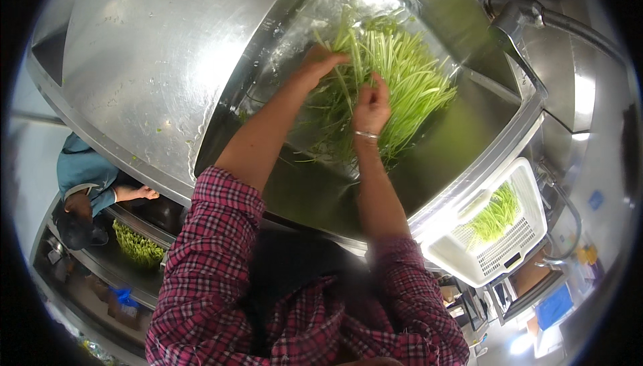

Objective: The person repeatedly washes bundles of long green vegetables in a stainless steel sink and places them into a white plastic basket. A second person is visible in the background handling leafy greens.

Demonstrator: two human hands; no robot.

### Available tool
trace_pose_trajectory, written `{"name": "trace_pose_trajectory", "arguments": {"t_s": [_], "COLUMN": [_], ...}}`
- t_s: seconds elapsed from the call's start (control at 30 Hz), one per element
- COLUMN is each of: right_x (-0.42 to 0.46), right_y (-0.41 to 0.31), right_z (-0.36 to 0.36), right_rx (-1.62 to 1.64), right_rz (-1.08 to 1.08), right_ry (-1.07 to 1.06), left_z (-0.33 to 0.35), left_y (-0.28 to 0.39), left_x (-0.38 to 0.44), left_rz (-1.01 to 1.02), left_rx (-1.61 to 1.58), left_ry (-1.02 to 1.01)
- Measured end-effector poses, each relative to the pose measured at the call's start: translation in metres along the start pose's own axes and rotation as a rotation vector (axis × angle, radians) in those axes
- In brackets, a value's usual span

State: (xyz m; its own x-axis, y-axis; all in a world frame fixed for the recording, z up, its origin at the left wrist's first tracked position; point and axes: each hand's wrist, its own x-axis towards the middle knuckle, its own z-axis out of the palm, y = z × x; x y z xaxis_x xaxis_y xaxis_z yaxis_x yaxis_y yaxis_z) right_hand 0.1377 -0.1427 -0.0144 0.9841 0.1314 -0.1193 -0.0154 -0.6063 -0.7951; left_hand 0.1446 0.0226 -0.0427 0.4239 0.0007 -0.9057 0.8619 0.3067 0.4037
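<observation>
A large bunch of long green leafy stems lies in the water of a stainless steel sink. At the left edge of the bunch, my left hand has its fingers around or against some stems; the grip is blurred. My right hand, with a bracelet at the wrist, is among the stems nearer to me, its fingers curled; some stems pass by its fingertips. Whether either hand holds stems firmly cannot be told. Loose stems and leaf bits float around both hands.
A wet steel drainboard adjoins the sink on the left. A faucet reaches in at the upper right. A white perforated basket with green stems stands at the right. Lower left, a co-worker is beside another batch of greens.
</observation>
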Motion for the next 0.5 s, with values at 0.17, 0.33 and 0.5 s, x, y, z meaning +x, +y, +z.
{"name": "trace_pose_trajectory", "arguments": {"t_s": [0.17, 0.33, 0.5], "right_x": [0.008, 0.009, 0.009], "right_y": [0.009, -0.003, 0.009], "right_z": [0.0, -0.001, -0.013], "right_rx": [-0.125, -0.027, -0.019], "right_rz": [0.301, 0.258, 0.378], "right_ry": [-0.135, -0.423, -0.216], "left_z": [0.014, 0.041, 0.036], "left_y": [-0.014, -0.047, -0.043], "left_x": [-0.011, 0.026, 0.008], "left_rz": [0.218, 0.388, 0.416], "left_rx": [-0.092, -0.281, -0.277], "left_ry": [-0.078, -0.016, 0.111]}}
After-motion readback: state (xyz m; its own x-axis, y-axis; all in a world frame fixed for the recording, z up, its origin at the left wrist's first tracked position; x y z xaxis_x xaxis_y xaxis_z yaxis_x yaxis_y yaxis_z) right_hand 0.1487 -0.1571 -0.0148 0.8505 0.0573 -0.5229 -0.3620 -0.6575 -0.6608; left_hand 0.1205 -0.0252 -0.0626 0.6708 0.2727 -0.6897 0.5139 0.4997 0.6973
